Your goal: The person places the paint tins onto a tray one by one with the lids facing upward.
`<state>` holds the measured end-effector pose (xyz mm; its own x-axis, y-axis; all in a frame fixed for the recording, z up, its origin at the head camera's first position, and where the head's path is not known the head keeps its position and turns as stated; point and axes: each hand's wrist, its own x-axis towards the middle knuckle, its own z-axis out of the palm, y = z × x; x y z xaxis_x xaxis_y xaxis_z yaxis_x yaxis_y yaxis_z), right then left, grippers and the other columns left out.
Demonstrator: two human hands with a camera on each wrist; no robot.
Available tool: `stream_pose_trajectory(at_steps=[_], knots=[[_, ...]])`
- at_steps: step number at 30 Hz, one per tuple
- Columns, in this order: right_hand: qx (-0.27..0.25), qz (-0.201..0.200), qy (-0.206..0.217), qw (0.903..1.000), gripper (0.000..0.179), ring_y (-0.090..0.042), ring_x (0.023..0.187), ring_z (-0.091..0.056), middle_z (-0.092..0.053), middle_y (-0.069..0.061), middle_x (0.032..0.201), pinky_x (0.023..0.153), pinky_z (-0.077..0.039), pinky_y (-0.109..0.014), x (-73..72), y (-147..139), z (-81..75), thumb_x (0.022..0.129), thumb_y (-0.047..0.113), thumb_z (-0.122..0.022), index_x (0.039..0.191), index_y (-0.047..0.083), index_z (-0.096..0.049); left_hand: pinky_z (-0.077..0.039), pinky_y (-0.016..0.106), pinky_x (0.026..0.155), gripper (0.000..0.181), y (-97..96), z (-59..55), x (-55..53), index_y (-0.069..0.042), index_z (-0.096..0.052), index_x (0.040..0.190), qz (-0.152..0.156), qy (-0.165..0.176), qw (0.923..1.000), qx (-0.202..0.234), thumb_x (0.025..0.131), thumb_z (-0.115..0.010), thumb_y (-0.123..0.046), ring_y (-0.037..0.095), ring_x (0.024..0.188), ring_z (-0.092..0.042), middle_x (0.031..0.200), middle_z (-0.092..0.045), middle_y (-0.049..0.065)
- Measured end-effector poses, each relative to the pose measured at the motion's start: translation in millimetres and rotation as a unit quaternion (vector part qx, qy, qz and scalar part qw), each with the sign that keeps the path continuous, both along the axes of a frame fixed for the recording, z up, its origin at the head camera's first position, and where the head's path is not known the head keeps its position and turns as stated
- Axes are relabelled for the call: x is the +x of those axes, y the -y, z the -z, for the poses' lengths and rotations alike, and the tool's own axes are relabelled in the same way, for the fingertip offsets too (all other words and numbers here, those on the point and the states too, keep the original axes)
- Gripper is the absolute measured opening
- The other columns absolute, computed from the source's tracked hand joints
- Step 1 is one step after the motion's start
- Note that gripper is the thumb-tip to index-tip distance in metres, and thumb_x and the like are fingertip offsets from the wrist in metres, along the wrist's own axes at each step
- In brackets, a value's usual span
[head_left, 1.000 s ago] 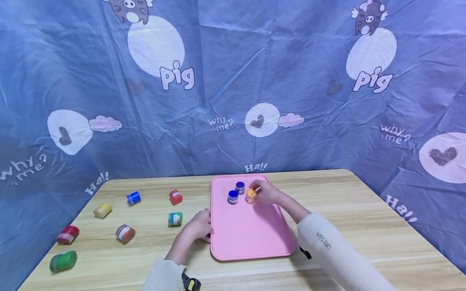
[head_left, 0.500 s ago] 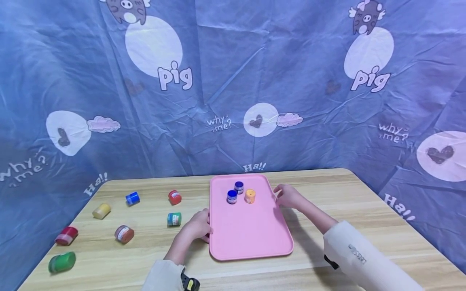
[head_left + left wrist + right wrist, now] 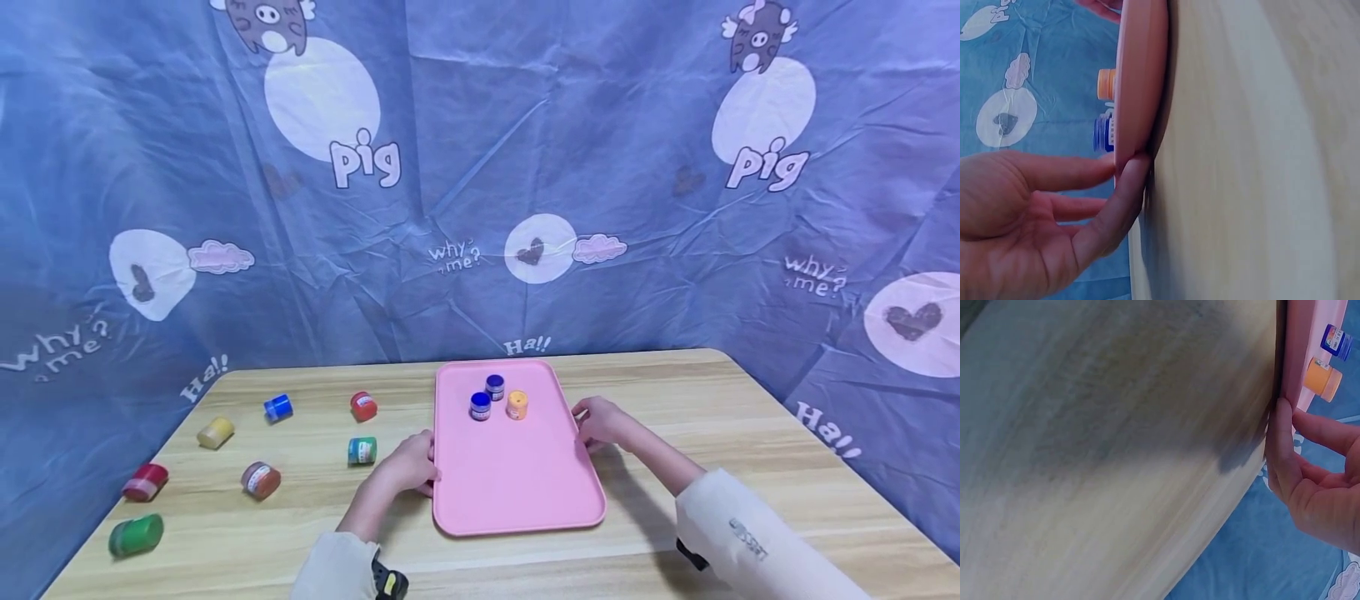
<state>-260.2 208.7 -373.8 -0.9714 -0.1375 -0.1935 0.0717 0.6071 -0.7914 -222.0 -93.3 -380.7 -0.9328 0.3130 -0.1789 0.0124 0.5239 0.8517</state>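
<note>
One pink tray: middle of the tabletop, far end near its back edge
In tray: two blue jars, one orange jar, upright toward the far edge
Left hand: pinches the tray's left edge
Right hand: pinches its right edge
Wood-grained tabletop: seven more jars toward its left edge
Backdrop: blue printed cloth

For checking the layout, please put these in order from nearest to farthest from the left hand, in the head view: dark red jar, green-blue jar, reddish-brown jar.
From the left hand:
1. Green-blue jar, just to its left.
2. Reddish-brown jar, farther left.
3. Dark red jar, at the far left.
</note>
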Motion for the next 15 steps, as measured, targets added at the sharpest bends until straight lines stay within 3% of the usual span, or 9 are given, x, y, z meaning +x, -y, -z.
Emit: stream_pose_trajectory(at_steps=[5,8,12,15], knots=[[-0.002,-0.006,0.003,1.0,0.039,-0.024,0.061,-0.06,-0.055,-0.018,0.081,0.055,-0.054,-0.036,-0.9,0,-0.4,0.064,-0.021,-0.053,0.103,-0.018,-0.046,-0.053,0.031,0.057,0.028,4.9,-5.0,1.8,0.011,-0.048,0.102,0.024,-0.015,0.9993,-0.024,0.077,-0.059,0.012,0.02,0.063,-0.057,0.079,-0.048,0.013],[-0.013,-0.008,0.008,0.9999,0.039,-0.024,0.061,-0.06,-0.055,-0.019,0.082,0.056,-0.055,-0.036,-1.4,0,0.3,0.065,-0.022,-0.053,0.103,-0.018,-0.045,-0.051,0.03,0.058,0.04,10.3,-10.3,1.6,0.012,-0.047,0.114,0.029,-0.045,0.9973,-0.05,0.076,-0.062,0.008,0.02,0.061,-0.057,0.08,-0.049,0.011],[-0.027,-0.007,0.013,0.9995,0.041,-0.025,0.061,-0.06,-0.055,-0.02,0.083,0.056,-0.055,-0.037,-1.1,-1,0.4,0.065,-0.021,-0.051,0.105,-0.018,-0.043,-0.049,0.029,0.061,0.053,22.1,-17.2,-3.2,0.013,-0.044,0.124,0.037,-0.13,0.9887,-0.064,0.075,-0.063,0.007,0.02,0.067,-0.058,0.087,-0.054,0.012],[-0.028,-0.003,0.014,0.9995,0.041,-0.025,0.062,-0.061,-0.056,-0.02,0.083,0.057,-0.055,-0.037,-0.9,-1,0.2,0.065,-0.021,-0.05,0.105,-0.018,-0.043,-0.049,0.03,0.066,0.047,36.3,-22.7,-8.2,0.01,-0.049,0.121,0.048,-0.202,0.9759,-0.068,0.076,-0.064,0.007,0.02,0.076,-0.058,0.092,-0.057,0.014]])
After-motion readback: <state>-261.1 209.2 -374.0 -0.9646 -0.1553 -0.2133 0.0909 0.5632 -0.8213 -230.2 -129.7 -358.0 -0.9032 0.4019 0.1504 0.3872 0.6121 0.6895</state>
